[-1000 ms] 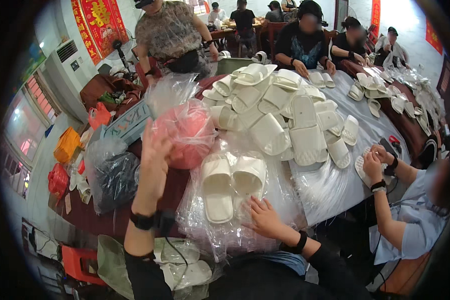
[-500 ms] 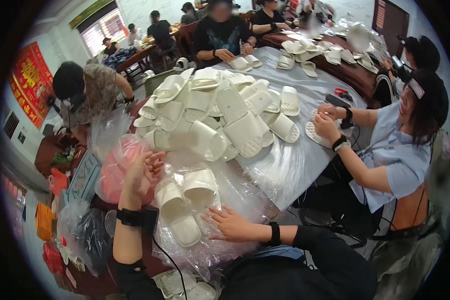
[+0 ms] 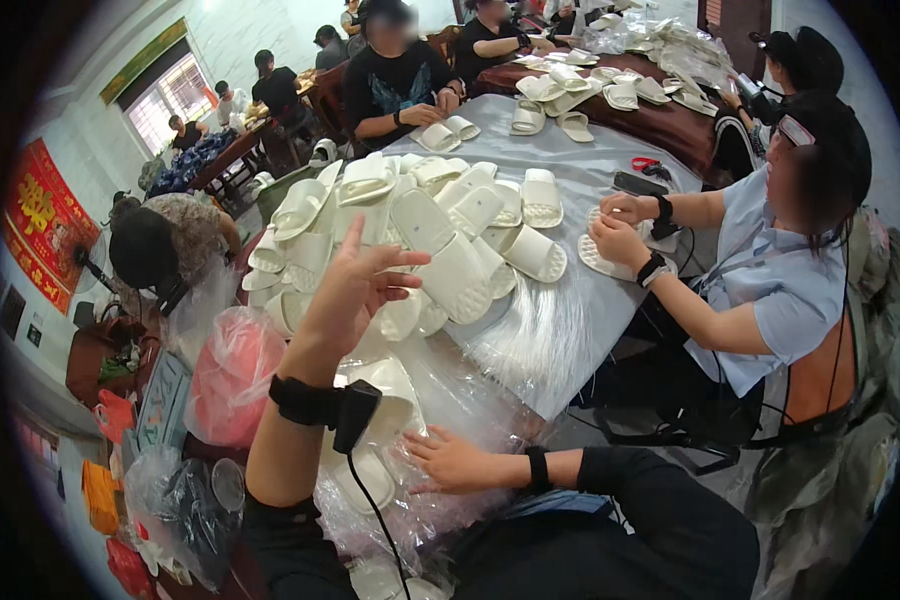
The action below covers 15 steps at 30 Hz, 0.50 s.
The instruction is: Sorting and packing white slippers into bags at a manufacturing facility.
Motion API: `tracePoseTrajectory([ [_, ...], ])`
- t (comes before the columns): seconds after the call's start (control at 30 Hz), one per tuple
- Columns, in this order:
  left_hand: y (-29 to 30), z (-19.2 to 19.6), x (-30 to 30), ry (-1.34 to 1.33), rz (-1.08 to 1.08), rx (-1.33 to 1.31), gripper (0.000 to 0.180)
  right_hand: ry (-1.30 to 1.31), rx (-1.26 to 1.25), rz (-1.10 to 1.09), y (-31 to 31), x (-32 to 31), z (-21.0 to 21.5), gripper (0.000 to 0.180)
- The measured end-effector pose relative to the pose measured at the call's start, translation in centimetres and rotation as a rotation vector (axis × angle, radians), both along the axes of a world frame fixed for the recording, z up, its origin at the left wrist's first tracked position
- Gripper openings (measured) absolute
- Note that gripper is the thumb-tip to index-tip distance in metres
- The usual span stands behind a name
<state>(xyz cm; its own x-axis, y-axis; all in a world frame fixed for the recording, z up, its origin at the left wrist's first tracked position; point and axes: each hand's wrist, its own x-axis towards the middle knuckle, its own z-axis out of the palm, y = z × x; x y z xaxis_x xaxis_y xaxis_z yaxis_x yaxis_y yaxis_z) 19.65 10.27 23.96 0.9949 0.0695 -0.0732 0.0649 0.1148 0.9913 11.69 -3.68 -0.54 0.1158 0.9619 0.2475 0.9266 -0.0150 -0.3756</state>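
Note:
My left hand (image 3: 355, 290) is raised above the table with fingers spread, holding nothing, over a heap of white slippers (image 3: 440, 225). A black band with a cable sits on that wrist. My right hand (image 3: 448, 460) lies flat, fingers apart, on a clear plastic bag (image 3: 440, 400) that holds a pair of white slippers (image 3: 380, 430). The bagged pair rests at the table's near edge, partly hidden by my left forearm.
A person in a light blue shirt (image 3: 770, 270) sits at the right, handling a slipper (image 3: 600, 255). A pink plastic bag (image 3: 232, 370) lies at the left. Other people work at the far side and at tables behind. A grey cloth (image 3: 570, 300) covers the table.
The view has swung to the right. My left hand has risen off the bagged slippers into the air. My right hand stays on the plastic bag.

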Motion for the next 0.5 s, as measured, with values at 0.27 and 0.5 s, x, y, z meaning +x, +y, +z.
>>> tracePoseTrajectory([
  [0.27, -2.7, -0.5, 0.9, 0.011, -0.129, -0.043, 0.084, -0.019, -0.035, -0.035, 0.3, 0.1, -0.3, 0.071],
  [0.5, -3.2, -0.5, 0.9, 0.005, -0.137, -0.057, 0.085, -0.013, -0.099, -0.037, 0.3, -0.3, -0.1, 0.074],
])
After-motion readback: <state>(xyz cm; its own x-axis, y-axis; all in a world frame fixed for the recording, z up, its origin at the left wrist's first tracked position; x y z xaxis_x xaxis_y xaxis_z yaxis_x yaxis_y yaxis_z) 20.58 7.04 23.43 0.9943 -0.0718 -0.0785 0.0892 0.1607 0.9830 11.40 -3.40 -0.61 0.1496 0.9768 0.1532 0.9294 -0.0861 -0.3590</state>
